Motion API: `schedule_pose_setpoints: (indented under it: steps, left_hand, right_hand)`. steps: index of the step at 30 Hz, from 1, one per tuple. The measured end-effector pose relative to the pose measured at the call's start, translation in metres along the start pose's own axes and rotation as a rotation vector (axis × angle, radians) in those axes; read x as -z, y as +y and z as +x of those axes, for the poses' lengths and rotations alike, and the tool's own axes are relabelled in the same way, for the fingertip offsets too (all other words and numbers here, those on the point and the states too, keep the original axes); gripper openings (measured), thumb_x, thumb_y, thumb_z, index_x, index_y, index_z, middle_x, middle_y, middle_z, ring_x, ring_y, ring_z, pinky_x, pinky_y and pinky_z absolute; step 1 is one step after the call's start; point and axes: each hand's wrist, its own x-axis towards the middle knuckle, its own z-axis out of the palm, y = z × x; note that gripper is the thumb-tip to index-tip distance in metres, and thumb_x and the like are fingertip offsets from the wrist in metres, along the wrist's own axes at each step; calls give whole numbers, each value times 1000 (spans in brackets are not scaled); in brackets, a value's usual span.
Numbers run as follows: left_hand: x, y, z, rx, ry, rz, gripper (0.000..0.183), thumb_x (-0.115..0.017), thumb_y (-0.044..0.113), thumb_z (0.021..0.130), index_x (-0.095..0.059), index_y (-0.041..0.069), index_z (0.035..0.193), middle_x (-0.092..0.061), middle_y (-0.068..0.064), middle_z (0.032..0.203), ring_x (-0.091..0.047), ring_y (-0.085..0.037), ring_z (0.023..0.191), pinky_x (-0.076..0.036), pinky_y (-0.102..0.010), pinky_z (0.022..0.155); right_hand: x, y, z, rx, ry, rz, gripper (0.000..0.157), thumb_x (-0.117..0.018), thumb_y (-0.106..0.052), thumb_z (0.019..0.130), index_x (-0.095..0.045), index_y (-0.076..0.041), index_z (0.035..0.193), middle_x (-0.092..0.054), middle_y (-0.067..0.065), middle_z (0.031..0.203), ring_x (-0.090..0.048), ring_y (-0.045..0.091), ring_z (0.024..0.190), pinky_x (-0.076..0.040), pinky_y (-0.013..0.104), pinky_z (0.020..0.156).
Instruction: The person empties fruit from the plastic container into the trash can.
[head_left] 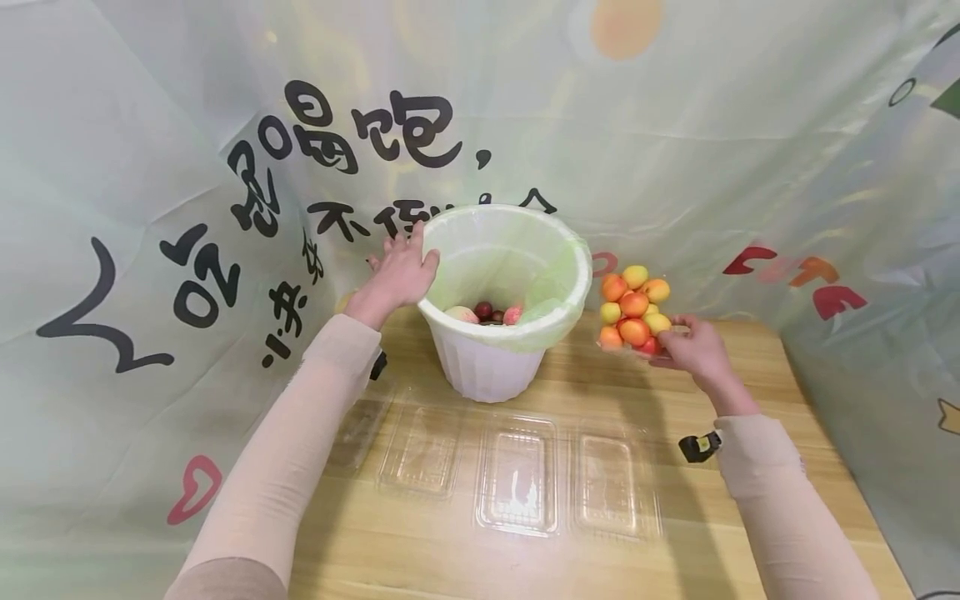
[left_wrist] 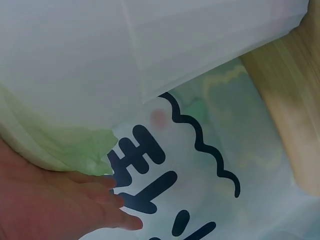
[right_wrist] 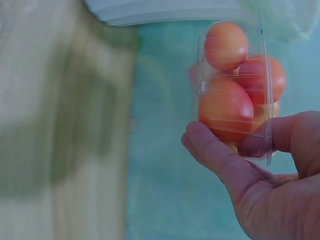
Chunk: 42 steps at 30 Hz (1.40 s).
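Observation:
A white bucket (head_left: 486, 367) lined with a thin pale-green bag (head_left: 551, 287) stands at the back of the table. My left hand (head_left: 401, 271) rests against its left rim, fingers extended and spread; the left wrist view shows them beside the rim and bag. Right of the bucket, my right hand (head_left: 697, 346) holds a clear plastic box (right_wrist: 268, 100) by one end, above the table. Several small orange and yellow fruits (head_left: 633, 304) fill it. Inside the bucket, a few pinkish and dark-red fruits (head_left: 483, 312) show; the rest is hidden by the rim.
Several clear plastic trays lie in a row on the wooden table (head_left: 547, 575) in front of the bucket, among them a middle tray (head_left: 519, 475) and a right tray (head_left: 609, 479). A printed cloth (head_left: 675, 150) hangs behind and at both sides.

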Motion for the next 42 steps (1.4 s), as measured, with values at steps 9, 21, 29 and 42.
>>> schedule_pose_setpoints:
  steps: [9, 21, 29, 42]
  left_hand:
    - [2, 5, -3, 13, 2, 63, 71, -23, 51, 105, 3, 17, 161, 6, -29, 162, 14, -47, 149, 10, -71, 113]
    - [1, 2, -3, 17, 3, 73, 71, -23, 51, 104, 3, 17, 161, 5, -30, 162, 14, -48, 148, 10, -71, 113]
    - [1, 3, -3, 10, 5, 62, 71, -22, 51, 104, 4, 18, 161, 5, -30, 162, 14, -47, 148, 10, -71, 113]
    - [0, 2, -1, 18, -2, 67, 71, -23, 51, 105, 4, 18, 161, 3, -30, 162, 13, -48, 149, 7, -72, 113]
  right_hand:
    - [13, -46, -7, 51, 68, -42, 50, -43, -12, 99, -32, 12, 141, -62, 12, 95, -71, 5, 69, -61, 30, 70]
    - [19, -100, -12, 125, 157, -278, 40, -48, -23, 100, -47, 4, 129, -64, 4, 80, -67, 6, 64, -58, 24, 60]
    - [11, -122, -12, 119, 126, -236, 46, -46, -26, 100, -43, 2, 136, -63, 17, 104, -73, 8, 73, -60, 28, 69]
    - [-11, -151, 1, 172, 127, -141, 41, -51, -18, 98, -45, 4, 132, -63, 12, 95, -71, 6, 70, -61, 29, 66]
